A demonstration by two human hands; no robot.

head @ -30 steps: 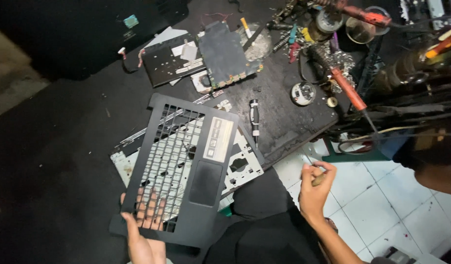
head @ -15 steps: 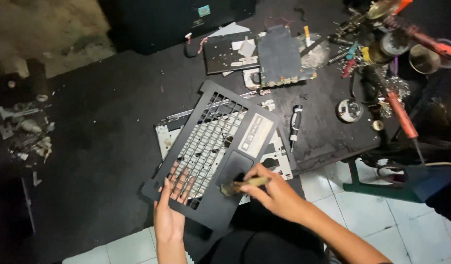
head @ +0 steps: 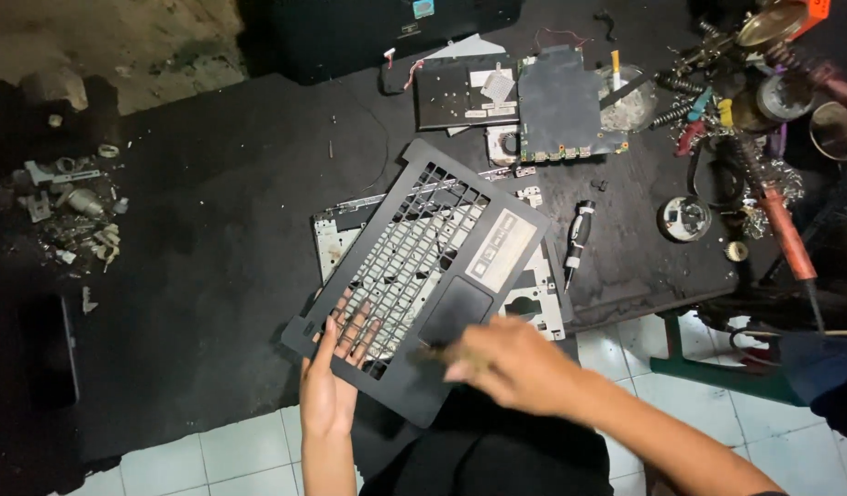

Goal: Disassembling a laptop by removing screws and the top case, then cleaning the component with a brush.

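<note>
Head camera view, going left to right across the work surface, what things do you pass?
Pile of small scrap parts → left hand → dark laptop keyboard frame → small screwdriver → round tin → soldering iron.

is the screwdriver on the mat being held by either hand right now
No, the screwdriver lies alone on the dark mat, while the left hand supports the laptop palmrest frame and the right hand is over its lower edge.
</note>
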